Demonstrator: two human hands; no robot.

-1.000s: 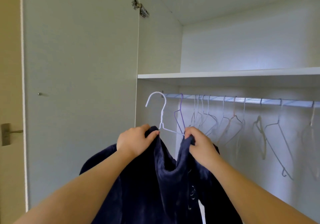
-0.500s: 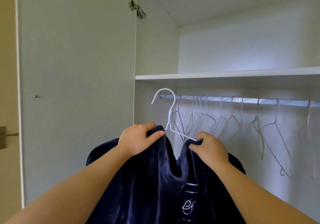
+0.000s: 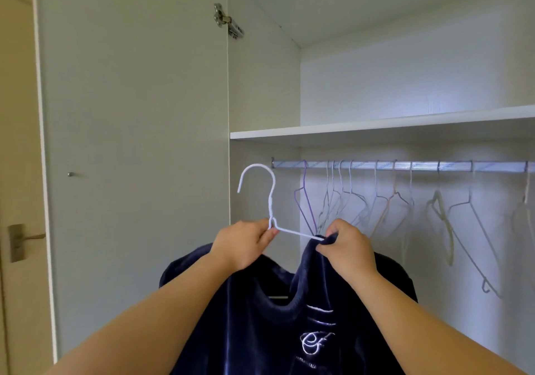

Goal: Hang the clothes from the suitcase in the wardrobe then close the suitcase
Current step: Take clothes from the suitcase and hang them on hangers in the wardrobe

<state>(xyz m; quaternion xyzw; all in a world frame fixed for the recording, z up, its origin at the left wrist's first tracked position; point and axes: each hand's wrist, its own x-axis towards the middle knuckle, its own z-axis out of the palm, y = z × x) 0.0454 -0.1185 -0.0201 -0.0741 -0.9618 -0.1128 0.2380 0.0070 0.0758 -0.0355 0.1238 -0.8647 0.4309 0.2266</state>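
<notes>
Head view: the wardrobe [image 3: 260,85] stands open, its rail [image 3: 419,166] carrying a row of empty wire hangers [image 3: 437,204] under a bare white shelf [image 3: 376,127]. The left hand [image 3: 243,244] pinches the neck of a white hanger [image 3: 272,201], and the right hand [image 3: 347,247] pinches the navy velvet top [image 3: 260,331] by its collar on the hanger's arm. The hook sits level with the rail's left end, not over it. The open door [image 3: 130,143] flanks the left side.
</notes>
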